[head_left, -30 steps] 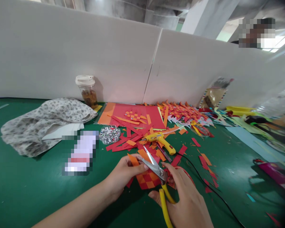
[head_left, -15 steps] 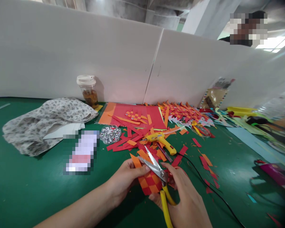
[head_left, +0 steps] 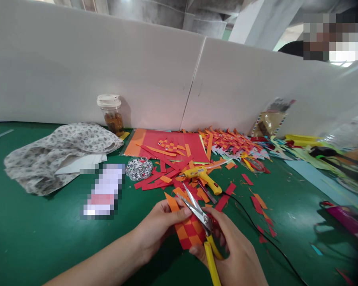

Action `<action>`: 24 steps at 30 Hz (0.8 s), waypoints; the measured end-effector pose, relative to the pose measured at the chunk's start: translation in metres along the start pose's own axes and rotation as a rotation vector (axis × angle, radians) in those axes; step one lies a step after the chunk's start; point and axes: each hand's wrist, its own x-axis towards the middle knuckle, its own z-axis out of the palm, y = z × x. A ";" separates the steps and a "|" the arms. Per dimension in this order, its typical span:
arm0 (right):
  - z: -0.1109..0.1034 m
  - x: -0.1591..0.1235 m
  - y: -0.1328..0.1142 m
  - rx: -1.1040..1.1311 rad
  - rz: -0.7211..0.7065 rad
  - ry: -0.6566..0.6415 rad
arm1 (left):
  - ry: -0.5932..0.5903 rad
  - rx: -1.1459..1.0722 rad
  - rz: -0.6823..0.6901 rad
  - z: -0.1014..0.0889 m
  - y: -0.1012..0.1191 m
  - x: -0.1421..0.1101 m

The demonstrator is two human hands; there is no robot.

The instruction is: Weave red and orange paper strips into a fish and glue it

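Note:
A woven piece of red and orange paper strips (head_left: 188,233) is pinched in my left hand (head_left: 164,220), its thumb lying on top. One orange strip end sticks up past my fingers. My right hand (head_left: 232,242) is closed around yellow-handled scissors (head_left: 208,224), and the thumb touches the weave's lower edge. The scissor blades are parted and lie over the top right of the weave, tips pointing away from me. Just beyond them is a yellow glue gun (head_left: 203,177) on loose red and orange strips (head_left: 170,174).
Behind lie a woven paper fish (head_left: 168,146) on red card sheets (head_left: 146,137) and a pile of similar fish (head_left: 226,139). Leftward are a bag of googly eyes (head_left: 139,169), a phone (head_left: 104,190), patterned cloth (head_left: 59,155) and a lidded cup (head_left: 111,113). A black cord (head_left: 265,234) crosses the right side.
The scissors have shifted slightly right and down, and their blades are closer together. My left hand and the woven piece have barely moved. The person beyond the partition has moved right.

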 end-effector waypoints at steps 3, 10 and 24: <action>-0.002 0.000 0.001 -0.022 -0.030 0.020 | 0.002 0.018 0.006 -0.001 0.000 0.000; -0.003 0.003 0.002 -0.077 -0.042 0.059 | -0.002 0.063 0.041 -0.003 -0.002 0.002; -0.006 0.002 0.009 -0.068 -0.079 0.084 | 0.053 0.263 0.200 0.001 0.013 0.002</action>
